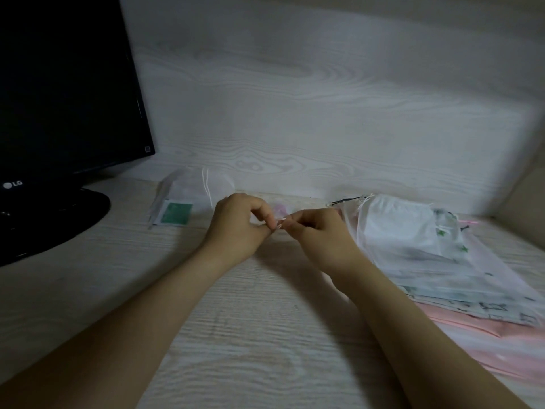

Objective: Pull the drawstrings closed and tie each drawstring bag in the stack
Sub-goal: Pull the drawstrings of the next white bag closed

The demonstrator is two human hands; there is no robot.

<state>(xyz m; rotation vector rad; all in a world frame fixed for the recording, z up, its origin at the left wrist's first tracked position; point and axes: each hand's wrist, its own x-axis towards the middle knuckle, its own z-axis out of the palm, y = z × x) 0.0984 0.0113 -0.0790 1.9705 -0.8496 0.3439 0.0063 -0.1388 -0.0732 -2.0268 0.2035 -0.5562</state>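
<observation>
Two bare forearms reach in from the lower edge over a pale wood-grain desk (250,335), in dim light. The left hand (236,222) and right hand (318,231) meet at the centre, fingers (269,215) curled, thumb and forefinger tips of both pinching a thin pale drawstring (280,223) between them. It is tiny and blurred, so any knot cannot be made out. Just behind the fingertips a faint pink bag (278,208) shows, mostly hidden by the hands.

To the right, close beside the right hand, lies a stack of sheer drawstring bags (413,246), white on top with small green marks and loose cords, pink ones (486,335) underneath. The stack is soft with blur and cut off by the right edge.

Further back on the left sits a smaller pile of translucent bags (188,193) with a green patch (176,213); any print on it is unreadable.

At far left stands a dark monitor (59,98), its screen black and cropped by the frame, with the logo "LG" (13,184) on its lower bezel.
</observation>
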